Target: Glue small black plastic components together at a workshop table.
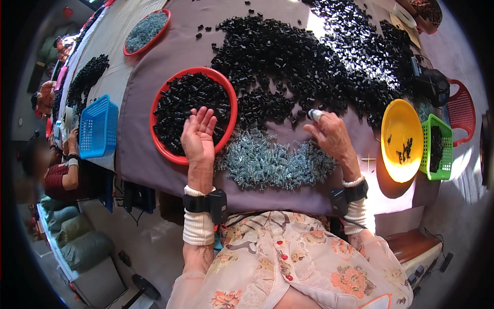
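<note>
Two hands (198, 135) (332, 135); two red bowls (157, 139) (126, 49).

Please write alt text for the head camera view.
A person's left hand hovers palm-up over a red bowl of black parts, while the right hand picks at a black pile above pale blue parts.

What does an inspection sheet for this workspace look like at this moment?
Surface: table under a grey-purple cloth.
Job's things: red tray of black parts; large black parts pile; pale blue parts pile.
Clutter: yellow bowl, green basket, blue basket, second red tray.
Grippers: left hand open, palm up over the red tray; right hand pinching a small pale piece.
Cables: dark leads under the table edge.
Surroundings: other people seated at left; sacks on the floor.
</note>
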A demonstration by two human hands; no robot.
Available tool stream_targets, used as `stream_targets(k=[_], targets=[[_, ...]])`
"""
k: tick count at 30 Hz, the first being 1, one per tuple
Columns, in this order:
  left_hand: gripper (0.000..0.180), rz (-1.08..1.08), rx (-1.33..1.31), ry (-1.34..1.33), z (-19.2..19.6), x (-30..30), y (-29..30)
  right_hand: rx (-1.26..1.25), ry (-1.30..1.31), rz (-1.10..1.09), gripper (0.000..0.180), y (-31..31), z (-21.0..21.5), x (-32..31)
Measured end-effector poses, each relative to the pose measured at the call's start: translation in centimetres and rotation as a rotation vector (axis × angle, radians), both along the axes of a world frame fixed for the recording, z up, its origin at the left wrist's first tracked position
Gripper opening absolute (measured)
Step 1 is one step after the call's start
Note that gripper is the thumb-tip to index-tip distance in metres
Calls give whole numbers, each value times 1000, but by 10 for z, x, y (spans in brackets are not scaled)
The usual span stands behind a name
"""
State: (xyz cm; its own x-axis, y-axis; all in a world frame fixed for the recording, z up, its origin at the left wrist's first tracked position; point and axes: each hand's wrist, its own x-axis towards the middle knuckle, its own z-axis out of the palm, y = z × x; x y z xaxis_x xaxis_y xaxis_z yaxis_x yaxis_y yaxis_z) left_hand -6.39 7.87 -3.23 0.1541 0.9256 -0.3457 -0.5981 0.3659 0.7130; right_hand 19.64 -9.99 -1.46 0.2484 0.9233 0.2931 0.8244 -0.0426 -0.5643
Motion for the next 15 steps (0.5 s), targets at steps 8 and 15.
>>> stream_targets(k=[8, 15], targets=[[20, -137, -4, 57, 17, -4, -16, -28, 33, -97, 22, -6, -6, 20], [21, -470, 40, 85, 29, 51, -53, -55, 33, -112, 16, -6, -10, 23]])
